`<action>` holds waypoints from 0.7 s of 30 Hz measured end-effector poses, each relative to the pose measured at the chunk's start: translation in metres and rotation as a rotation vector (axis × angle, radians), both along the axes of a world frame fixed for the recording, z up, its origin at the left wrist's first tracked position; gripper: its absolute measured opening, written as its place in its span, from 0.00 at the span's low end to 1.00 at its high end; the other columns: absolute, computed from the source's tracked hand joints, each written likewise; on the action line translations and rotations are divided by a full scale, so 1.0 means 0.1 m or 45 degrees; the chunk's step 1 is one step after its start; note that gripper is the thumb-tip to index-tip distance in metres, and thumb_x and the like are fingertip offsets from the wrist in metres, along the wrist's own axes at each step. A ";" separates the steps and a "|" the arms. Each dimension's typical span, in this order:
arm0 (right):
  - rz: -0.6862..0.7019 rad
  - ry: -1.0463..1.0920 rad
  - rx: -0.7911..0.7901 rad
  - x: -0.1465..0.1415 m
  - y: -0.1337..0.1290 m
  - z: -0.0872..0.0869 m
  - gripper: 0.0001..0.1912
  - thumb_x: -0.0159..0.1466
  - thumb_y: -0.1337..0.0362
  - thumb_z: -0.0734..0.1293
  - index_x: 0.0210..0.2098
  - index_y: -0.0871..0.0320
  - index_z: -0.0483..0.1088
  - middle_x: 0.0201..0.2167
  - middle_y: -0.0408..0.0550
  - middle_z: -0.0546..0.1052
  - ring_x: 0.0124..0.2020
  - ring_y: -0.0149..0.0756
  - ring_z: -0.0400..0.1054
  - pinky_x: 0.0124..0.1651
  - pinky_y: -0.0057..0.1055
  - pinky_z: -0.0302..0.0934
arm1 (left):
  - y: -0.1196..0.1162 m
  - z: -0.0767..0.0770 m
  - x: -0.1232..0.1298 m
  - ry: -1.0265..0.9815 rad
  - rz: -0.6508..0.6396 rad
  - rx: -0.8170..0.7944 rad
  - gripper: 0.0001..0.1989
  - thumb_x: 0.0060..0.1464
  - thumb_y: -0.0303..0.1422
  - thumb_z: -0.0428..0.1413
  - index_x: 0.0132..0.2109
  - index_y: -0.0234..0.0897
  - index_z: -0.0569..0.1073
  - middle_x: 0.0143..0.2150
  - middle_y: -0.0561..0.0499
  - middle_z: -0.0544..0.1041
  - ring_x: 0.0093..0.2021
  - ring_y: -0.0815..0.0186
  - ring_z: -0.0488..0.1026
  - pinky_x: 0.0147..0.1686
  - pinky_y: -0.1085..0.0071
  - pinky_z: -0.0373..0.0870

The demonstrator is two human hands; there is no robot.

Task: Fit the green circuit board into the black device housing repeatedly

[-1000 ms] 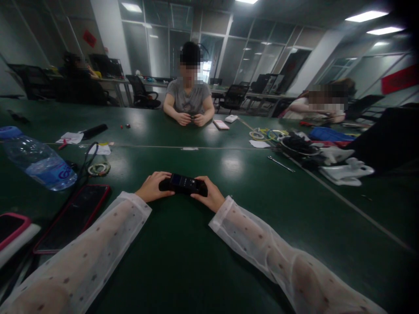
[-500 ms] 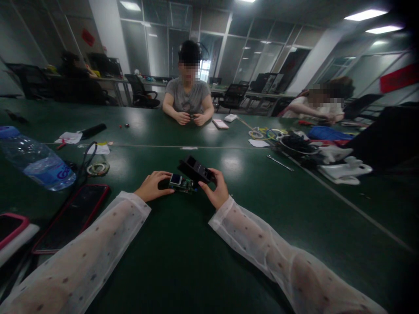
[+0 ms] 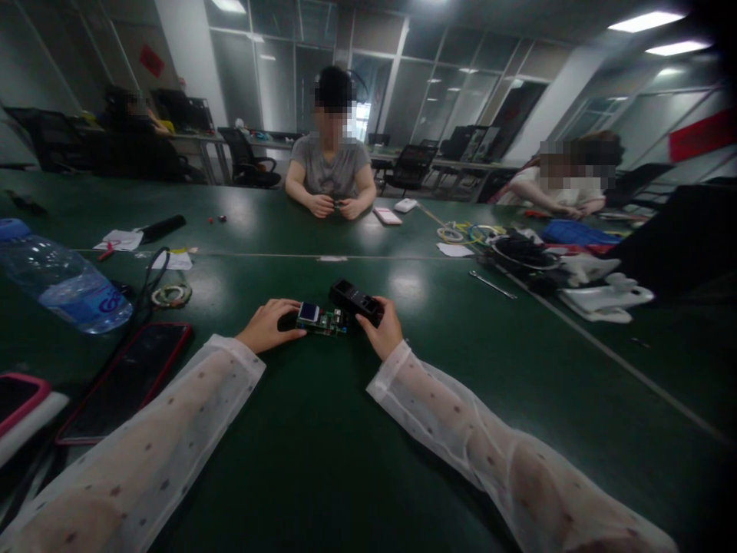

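Between the thumb and fingers of my left hand (image 3: 269, 326) is the left end of a green circuit board (image 3: 325, 320) with a small square screen (image 3: 309, 312) on it. My right hand (image 3: 385, 326) grips the right end of a black plastic case (image 3: 352, 298) that has cut-out openings in its face. The case lies just behind and to the right of the board, tilted, its near side close to the board's right end. Whether the two touch, I cannot tell. Both hands are low over the green table (image 3: 299, 445).
On the left are a water bottle (image 3: 63, 280), a red-edged phone (image 3: 130, 384), a pink-edged phone (image 3: 20, 399) and a tape roll (image 3: 171, 295). To the right lie a wrench (image 3: 492, 285), cables and white tools (image 3: 607, 296). A person (image 3: 331, 165) sits opposite.
My right hand has brought the black case slightly right and down, turning it flatter and away from over the board. More of the board's right end shows. My left hand stays put.
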State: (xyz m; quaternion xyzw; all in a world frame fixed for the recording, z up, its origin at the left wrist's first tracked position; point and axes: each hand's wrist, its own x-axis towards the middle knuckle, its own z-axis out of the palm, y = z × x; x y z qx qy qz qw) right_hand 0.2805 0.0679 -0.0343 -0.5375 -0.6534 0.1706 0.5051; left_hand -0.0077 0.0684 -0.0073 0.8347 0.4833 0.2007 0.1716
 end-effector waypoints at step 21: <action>-0.015 0.118 0.049 -0.02 -0.03 0.04 0.26 0.57 0.58 0.69 0.51 0.59 0.59 0.45 0.56 0.70 0.46 0.47 0.69 0.50 0.48 0.65 | 0.00 -0.03 -0.01 -0.005 -0.001 0.022 0.26 0.53 0.52 0.55 0.55 0.45 0.68 0.59 0.48 0.67 0.57 0.51 0.62 0.51 0.52 0.62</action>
